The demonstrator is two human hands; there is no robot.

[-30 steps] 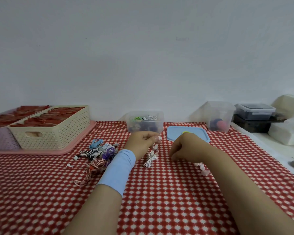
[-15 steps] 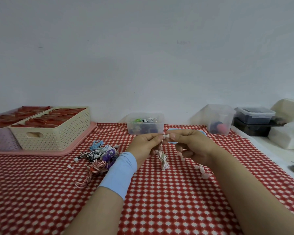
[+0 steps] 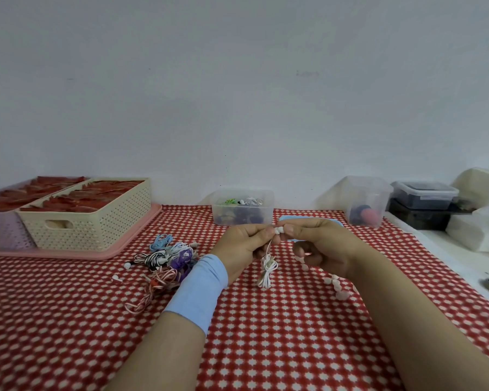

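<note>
A white earphone set (image 3: 267, 268) hangs as a bundled coil above the red checked cloth (image 3: 266, 334). My left hand (image 3: 244, 246), with a light blue wristband, pinches its earbud end at the top. My right hand (image 3: 319, 244) meets it there and pinches the same white earbud with thumb and forefinger. A strip of small pink round pieces (image 3: 335, 283) trails from under my right hand onto the cloth. A pile of coiled earphones (image 3: 164, 258) in blue, purple, black-and-white and pink lies to the left of my left wrist.
A clear tub (image 3: 242, 211) with earphones stands behind my hands, a blue lid (image 3: 299, 220) beside it. A cream perforated basket (image 3: 96, 221) sits on a pink tray (image 3: 102, 251) at left. More clear and dark boxes (image 3: 424, 194) stand at the right, beside white packages.
My left hand lifted the white earphone bundle off the cloth. My right hand rose from the cloth and came to pinch the earbud beside the left fingers.
</note>
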